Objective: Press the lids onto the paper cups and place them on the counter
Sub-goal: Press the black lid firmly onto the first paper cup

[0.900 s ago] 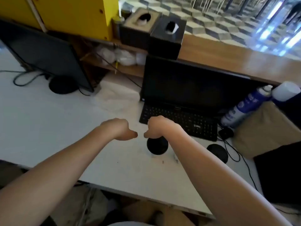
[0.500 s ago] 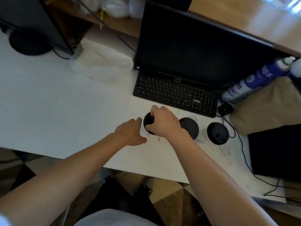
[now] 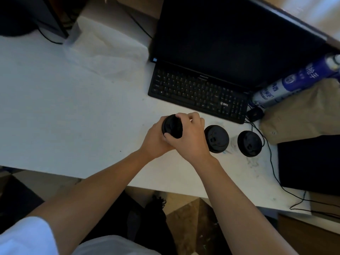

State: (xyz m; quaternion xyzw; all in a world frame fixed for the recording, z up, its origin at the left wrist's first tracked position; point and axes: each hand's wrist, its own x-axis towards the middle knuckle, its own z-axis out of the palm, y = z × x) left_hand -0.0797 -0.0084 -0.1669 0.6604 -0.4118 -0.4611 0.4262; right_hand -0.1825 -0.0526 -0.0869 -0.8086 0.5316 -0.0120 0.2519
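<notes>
Black lidded cup [image 3: 172, 126] sits on white counter [image 3: 73, 116], just in front of the keyboard [image 3: 198, 92], near its left end. Right hand [image 3: 187, 137] fingers curled over the lid top and rim, thumb on its near edge. Left hand [image 3: 156, 142] wrapped around the cup side from the left, closed on it, touching the right hand. Two more lidded cups [image 3: 216, 138] [image 3: 249, 143] stand in a row right of the held one, in front of keyboard's right end. Spray can [image 3: 287, 85] lies right of keyboard, brown bag [image 3: 303, 111] beside it.
</notes>
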